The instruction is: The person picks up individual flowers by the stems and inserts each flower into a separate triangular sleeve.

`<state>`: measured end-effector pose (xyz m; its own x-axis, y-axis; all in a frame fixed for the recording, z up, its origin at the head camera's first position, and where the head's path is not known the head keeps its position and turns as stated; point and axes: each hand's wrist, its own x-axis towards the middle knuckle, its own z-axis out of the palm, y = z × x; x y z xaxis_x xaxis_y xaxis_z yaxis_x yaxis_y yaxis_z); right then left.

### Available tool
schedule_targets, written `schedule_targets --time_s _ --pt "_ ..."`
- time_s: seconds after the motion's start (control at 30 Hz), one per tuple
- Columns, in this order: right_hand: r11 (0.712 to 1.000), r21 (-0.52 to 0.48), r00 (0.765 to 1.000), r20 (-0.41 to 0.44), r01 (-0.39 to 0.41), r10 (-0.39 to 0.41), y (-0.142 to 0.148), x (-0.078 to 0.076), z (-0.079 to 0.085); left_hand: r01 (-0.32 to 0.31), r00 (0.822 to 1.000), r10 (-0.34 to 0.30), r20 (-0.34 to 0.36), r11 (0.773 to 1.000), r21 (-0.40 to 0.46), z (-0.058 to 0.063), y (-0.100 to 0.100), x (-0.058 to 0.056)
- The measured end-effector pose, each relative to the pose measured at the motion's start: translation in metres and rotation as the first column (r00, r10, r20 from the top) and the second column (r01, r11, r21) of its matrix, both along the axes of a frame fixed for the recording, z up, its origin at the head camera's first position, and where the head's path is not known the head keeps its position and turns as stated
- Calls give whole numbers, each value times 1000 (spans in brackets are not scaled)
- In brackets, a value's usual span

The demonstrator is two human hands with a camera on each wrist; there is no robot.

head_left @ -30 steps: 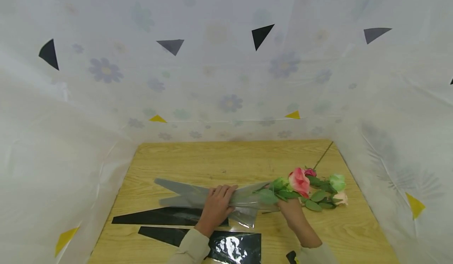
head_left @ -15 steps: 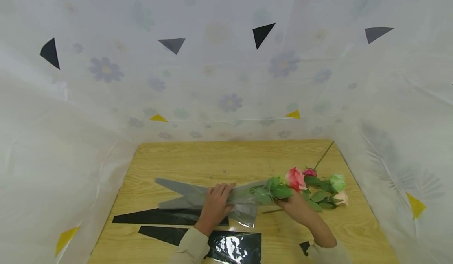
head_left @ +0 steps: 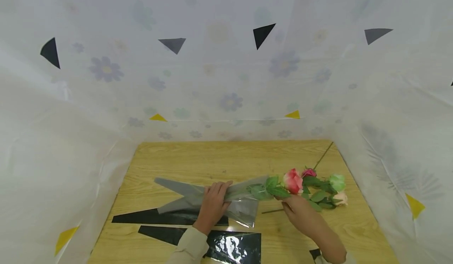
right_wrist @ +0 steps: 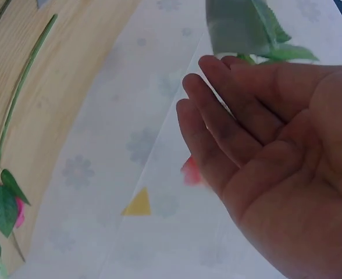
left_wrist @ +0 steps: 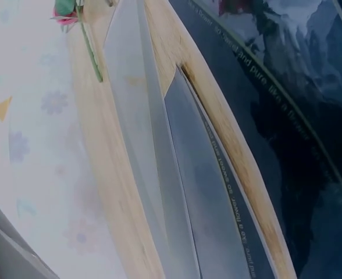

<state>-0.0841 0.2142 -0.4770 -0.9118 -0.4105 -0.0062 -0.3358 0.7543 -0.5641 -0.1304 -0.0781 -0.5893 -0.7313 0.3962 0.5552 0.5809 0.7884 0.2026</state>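
You seem to be in the middle of fitting the pink rose [head_left: 293, 180] into the clear sleeve [head_left: 242, 193]: some leaves show through the film, others stand outside its mouth, and the bloom is well clear of it. As I judge it, the next move calls for a steady sleeve and a gentle push of the rose toward nine o'clock, with the loose leaves folded in so that they don't snag on the edge.

Your left hand [head_left: 214, 201] grips the sleeve around its middle, fingers over the top, thumb on the near side. From it, the rose's bloom lies at about three o'clock, well apart.

Your right hand [head_left: 301, 213] has its fingers loosely extended, tips at the leaves by the sleeve's mouth; whether thumb and finger pinch anything there, I can't tell. From that hand, the bloom is just beyond at twelve o'clock, the mouth at ten, and the pale green rose [head_left: 337, 182] at two.
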Motion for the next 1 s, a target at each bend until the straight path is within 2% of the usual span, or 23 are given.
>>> schedule_targets --time_s 0.1,0.2,0.3,0.4,0.47,0.67,0.8,1.0 --pt "1000 7 996 86 -3 2 14 1 -1 3 1000 -3 -16 1000 18 0 -1 -2" --pt "997 -20 989 123 81 -78 29 3 -2 0 1000 1 -21 1000 23 0 -2 -3" --pt "973 -96 976 64 211 -206 41 4 -2 -6 1000 6 -20 1000 19 0 -4 -4" --pt "943 -192 959 -29 271 -281 45 4 -1 -9 1000 9 -24 1000 20 0 -4 -4" --pt "931 -245 955 -56 269 -291 45 3 -1 -14 1000 15 -25 1000 18 0 -5 -3" --pt "869 -407 951 1 282 -308 36 8 -5 -13 1000 13 -24 1000 3 0 -5 -1" --pt "845 -457 948 -11 279 -319 29 10 -6 -2 999 1 -37 1000 -25 2 -4 0" --pt "814 -549 967 -39 189 -250 18 11 -5 12 999 -14 -50 999 -46 3 -2 0"
